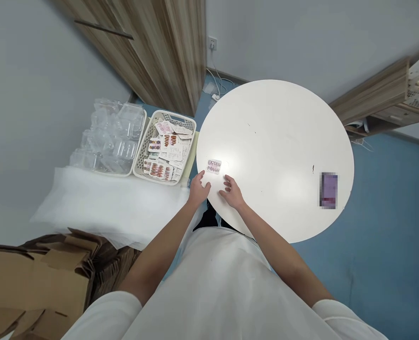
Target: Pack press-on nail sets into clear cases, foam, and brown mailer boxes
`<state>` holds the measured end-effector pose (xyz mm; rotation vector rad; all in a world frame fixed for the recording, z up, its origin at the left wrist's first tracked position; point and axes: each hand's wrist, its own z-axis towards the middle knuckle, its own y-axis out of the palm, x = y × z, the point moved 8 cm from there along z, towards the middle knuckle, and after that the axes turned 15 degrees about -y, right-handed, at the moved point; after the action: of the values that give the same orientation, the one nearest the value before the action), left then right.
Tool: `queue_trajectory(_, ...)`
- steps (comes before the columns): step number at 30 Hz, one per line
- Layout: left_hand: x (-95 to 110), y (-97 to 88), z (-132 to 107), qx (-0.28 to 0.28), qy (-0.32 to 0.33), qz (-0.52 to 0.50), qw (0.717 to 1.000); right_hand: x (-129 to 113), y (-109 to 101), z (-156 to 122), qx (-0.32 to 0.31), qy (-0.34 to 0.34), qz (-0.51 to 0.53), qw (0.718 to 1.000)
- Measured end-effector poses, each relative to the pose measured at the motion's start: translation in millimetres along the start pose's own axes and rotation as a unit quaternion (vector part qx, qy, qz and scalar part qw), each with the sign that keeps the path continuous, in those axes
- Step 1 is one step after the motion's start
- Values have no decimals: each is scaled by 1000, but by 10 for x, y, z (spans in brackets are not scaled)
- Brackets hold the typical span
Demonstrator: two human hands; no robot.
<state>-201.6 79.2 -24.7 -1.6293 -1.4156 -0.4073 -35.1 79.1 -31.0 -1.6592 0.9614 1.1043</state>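
Fingers of the left hand (198, 190) are loosely curved, with the thumb parted widely from the forefinger; those of the right hand (232, 192) are likewise bent and spread. Between and just beyond the fingertips, one small pack (214, 166) of pink oval pieces is laid flat near the edge of one round white table (273, 123). Its pieces are set in two rows, seemingly five to a row.

Two white baskets (143, 147) are placed side by side, left of the table. One, nearer the table, is filled with overlapping cards (174, 151), some printed with text, others fitted with pieces in orange-brown, pink, purple and green; too many are overlapped to be counted. The other is heaped above its rim with clear plastic boxes (124, 118), whose number cannot be told.

White sheeting (106, 198) is spread in front of the baskets, and folded cardboard (36, 278) is stacked below it. Near the table's right edge, one pixelated purple object (329, 190) is seen.
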Motion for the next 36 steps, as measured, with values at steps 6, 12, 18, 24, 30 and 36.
queue_trajectory(6, -250, -125, -420, 62, -21, -21, 998, 67, -109, -195, -17, -7, -14, 1000)
queue_trajectory(12, -459, -291, -919, 95, -20, -8, 995, -29, -122, -435, -59, -33, -29, 997)
queue_trajectory(18, -427, -777, -1197, 133, 16, 36, 990, -464, 281, -456, -125, -100, -34, 986)
queue_trajectory(24, -524, -1502, -1185, 161, 2, 18, 987, -1099, 1184, -166, -187, -187, -27, 964)
queue_trajectory(30, -547, -2034, -1002, 148, -49, -96, 983, -1471, 1753, 100, -211, -222, -54, 951)
queue_trajectory(36, -181, -2592, -620, 141, -38, -196, 970, -1701, 2103, 539, -209, -248, -87, 942)
